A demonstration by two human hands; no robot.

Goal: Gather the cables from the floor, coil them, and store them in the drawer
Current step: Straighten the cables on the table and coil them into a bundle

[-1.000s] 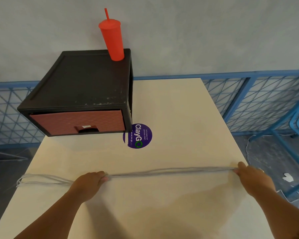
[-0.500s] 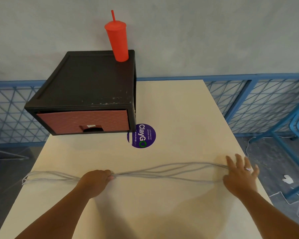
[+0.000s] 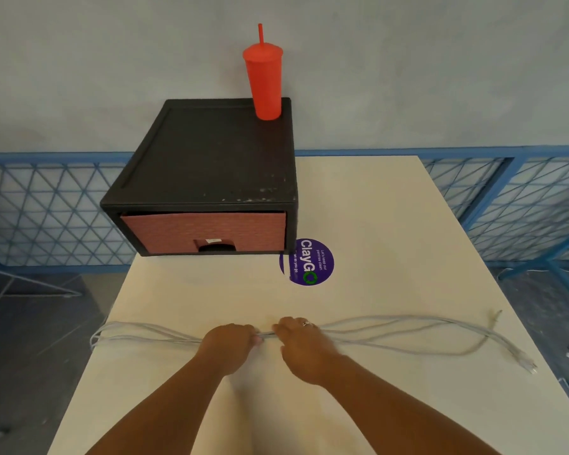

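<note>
A cream table (image 3: 391, 208) fills the view from a person's head camera. Beyond the fingers, at the far left of the table, stands a black drawer unit (image 3: 211, 152) with its red drawer (image 3: 204, 229) closed. A grey cable bundle (image 3: 391, 328), folded into several long strands, lies across the table and runs out to both sides of the fingers. The left hand (image 3: 229, 343) and right hand (image 3: 301, 341) sit just beside each other at the middle of the bundle, both with fingers curled down around the strands. A red tumbler (image 3: 265, 80) with a straw stands on the unit. A purple sticker (image 3: 306, 261) lies between fingers and unit. The bundle's plug (image 3: 523, 360) rests far right of the fingers.
</note>
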